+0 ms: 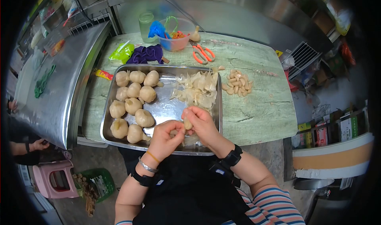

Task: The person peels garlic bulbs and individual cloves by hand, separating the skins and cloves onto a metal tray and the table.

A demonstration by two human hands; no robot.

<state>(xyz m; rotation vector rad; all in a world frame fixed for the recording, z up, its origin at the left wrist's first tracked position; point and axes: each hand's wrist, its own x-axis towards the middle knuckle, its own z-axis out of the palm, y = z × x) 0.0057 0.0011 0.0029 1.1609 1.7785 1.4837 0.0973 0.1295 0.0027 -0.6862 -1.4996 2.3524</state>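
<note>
Over the front right part of a metal tray (158,147), my right hand (201,125) is closed on a garlic clove (188,124), pinched between thumb and fingers. My left hand (167,135) is beside it, its fingers curled in close to the clove; whether they hold anything is too small to tell. Several whole garlic bulbs (137,82) lie at the left of the tray. Loose garlic skins (196,88) are heaped at its back right. Outside the tray, to the right, peeled cloves (238,83) form a pile on the green table (262,106).
Behind the tray are a purple cloth (146,54), a green packet (122,52), a glass jar (146,26), a plastic bowl (176,42) and orange-handled scissors (203,54). A metal counter (59,94) stands at the left, with another person's hand (39,145) below it.
</note>
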